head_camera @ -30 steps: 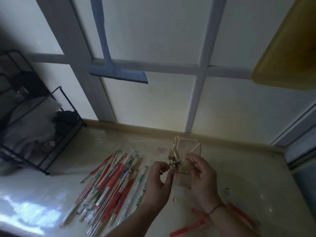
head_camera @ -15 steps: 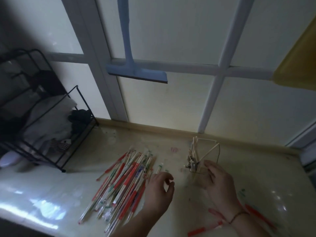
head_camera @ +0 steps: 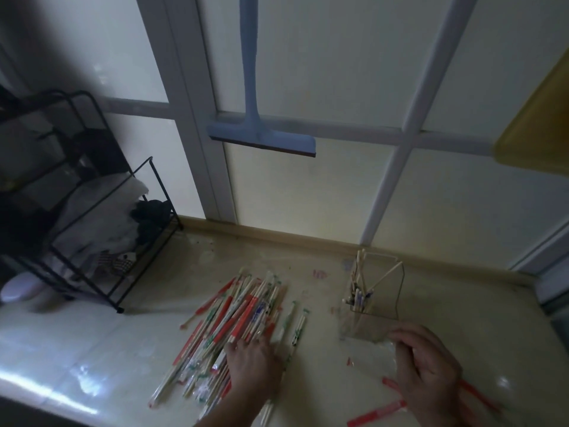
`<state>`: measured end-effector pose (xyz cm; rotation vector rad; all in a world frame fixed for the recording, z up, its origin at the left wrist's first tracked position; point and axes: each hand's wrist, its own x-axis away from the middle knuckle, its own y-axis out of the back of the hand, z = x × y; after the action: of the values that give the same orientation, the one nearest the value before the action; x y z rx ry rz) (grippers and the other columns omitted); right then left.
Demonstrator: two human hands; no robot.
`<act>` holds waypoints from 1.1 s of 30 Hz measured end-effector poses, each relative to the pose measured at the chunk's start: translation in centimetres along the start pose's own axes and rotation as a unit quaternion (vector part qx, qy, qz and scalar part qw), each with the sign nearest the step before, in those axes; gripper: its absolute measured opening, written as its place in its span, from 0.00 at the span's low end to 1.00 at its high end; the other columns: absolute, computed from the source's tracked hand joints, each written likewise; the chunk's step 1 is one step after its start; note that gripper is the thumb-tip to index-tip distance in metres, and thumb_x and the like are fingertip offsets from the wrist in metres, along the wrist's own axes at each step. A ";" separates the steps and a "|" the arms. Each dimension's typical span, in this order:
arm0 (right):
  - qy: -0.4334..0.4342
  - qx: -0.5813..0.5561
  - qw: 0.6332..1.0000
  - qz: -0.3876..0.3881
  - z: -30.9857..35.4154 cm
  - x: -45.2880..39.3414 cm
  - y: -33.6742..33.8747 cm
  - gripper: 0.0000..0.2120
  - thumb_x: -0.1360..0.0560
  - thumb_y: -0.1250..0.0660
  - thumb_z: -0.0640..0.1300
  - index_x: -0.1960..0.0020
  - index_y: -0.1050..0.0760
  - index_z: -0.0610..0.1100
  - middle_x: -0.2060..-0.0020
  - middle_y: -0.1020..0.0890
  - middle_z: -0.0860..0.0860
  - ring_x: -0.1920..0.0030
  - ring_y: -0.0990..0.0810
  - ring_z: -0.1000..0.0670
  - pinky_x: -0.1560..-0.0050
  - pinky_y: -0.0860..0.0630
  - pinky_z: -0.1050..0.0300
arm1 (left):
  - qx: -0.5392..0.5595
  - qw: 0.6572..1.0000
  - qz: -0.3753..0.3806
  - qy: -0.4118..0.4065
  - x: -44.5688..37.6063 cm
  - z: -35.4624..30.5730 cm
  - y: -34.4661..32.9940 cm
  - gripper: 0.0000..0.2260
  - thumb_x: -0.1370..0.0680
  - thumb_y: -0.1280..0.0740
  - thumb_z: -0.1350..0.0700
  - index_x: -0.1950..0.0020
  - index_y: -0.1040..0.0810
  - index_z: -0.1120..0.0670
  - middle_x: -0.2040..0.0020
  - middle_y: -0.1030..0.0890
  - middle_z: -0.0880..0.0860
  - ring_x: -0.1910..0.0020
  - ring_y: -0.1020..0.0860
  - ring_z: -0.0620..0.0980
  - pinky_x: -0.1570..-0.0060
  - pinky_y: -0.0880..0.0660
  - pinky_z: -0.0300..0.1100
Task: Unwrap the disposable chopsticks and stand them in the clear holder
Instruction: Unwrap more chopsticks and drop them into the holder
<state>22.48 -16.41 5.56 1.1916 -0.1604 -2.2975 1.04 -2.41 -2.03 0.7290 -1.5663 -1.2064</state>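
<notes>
A pile of wrapped chopsticks [head_camera: 237,315], in red, green and clear sleeves, lies on the pale counter. My left hand [head_camera: 254,362] rests palm down on the near end of that pile, fingers spread over the sticks. To the right stands the clear holder [head_camera: 377,298] with several bare chopsticks [head_camera: 358,278] leaning inside it. My right hand [head_camera: 426,368] hovers low over the counter just in front of the holder, fingers loosely bent, holding nothing that I can see.
Torn red wrappers [head_camera: 377,412] lie on the counter by my right wrist. A black wire rack [head_camera: 101,229] with cloths stands at the left. A blue squeegee [head_camera: 261,140] hangs on the window behind. A yellow board [head_camera: 535,131] juts in at upper right.
My left hand moved from the holder down and left onto the wrapped pile. My right hand let go of the holder and pulled back toward me. The view shifted left.
</notes>
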 end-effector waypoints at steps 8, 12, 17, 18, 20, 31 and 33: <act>-0.016 0.007 0.999 0.047 2.1 1.0 0.2 0.09 0.28 0.35 0.41 0.63 0.17 0.42 0.64 0.18 0.54 0.64 0.21 0.57 0.60 0.24 0.59 | 0.365 0.926 0.097 0.015 1.0 -0.2 4.2 0.06 0.22 0.35 0.53 0.56 0.20 0.50 0.64 0.22 0.47 0.67 0.25 0.43 0.63 0.26 0.34; -0.324 -0.058 0.895 0.301 4.6 1.5 -1.4 0.06 0.34 0.24 0.57 0.59 0.18 0.66 0.63 0.16 0.62 0.64 0.19 0.63 0.61 0.26 0.72 | 0.688 0.706 0.160 0.057 2.7 -1.7 6.4 0.15 0.24 0.30 0.60 0.70 0.26 0.52 0.73 0.34 0.49 0.75 0.38 0.45 0.73 0.44 0.38; -0.472 -0.161 0.759 0.418 6.5 0.8 -2.7 0.10 0.20 0.38 0.46 0.52 0.20 0.44 0.64 0.14 0.46 0.65 0.16 0.49 0.65 0.25 0.58 | 0.715 0.685 0.141 0.019 4.0 -3.4 8.3 0.15 0.24 0.28 0.59 0.69 0.27 0.52 0.73 0.33 0.51 0.75 0.37 0.46 0.73 0.41 0.37; -0.474 -0.170 0.759 0.413 6.9 0.5 -2.5 0.11 0.19 0.40 0.42 0.53 0.21 0.40 0.66 0.15 0.43 0.69 0.18 0.49 0.68 0.27 0.59 | 0.712 0.689 0.135 0.010 4.1 -3.4 8.6 0.13 0.25 0.28 0.59 0.68 0.26 0.52 0.72 0.30 0.51 0.74 0.34 0.46 0.72 0.37 0.36; -0.469 -0.163 0.760 0.420 7.4 0.1 -1.9 0.11 0.19 0.40 0.40 0.54 0.21 0.38 0.68 0.16 0.40 0.72 0.22 0.51 0.68 0.28 0.59 | 0.712 0.693 0.113 0.000 4.3 -3.2 9.7 0.08 0.24 0.28 0.56 0.63 0.20 0.54 0.67 0.22 0.53 0.67 0.25 0.48 0.64 0.29 0.39; -0.455 -0.129 0.743 0.474 8.3 -0.9 -0.3 0.12 0.20 0.38 0.44 0.57 0.19 0.44 0.65 0.14 0.44 0.66 0.22 0.50 0.60 0.24 0.56 | 0.807 0.589 0.014 0.037 2.8 -2.4 14.5 0.07 0.18 0.37 0.59 0.50 0.20 0.61 0.57 0.14 0.57 0.60 0.15 0.52 0.61 0.19 0.44; -0.457 -0.147 0.745 0.463 8.1 -1.3 -0.3 0.12 0.19 0.38 0.43 0.56 0.19 0.42 0.65 0.15 0.42 0.67 0.21 0.49 0.61 0.24 0.56 | 0.806 0.591 0.021 0.036 2.9 -2.7 14.0 0.07 0.18 0.37 0.59 0.49 0.20 0.61 0.55 0.14 0.57 0.58 0.15 0.52 0.63 0.21 0.43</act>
<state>16.57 -16.64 11.27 -0.2914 -0.5653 -1.6472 4.12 -1.34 12.18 1.7328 -2.3015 0.7386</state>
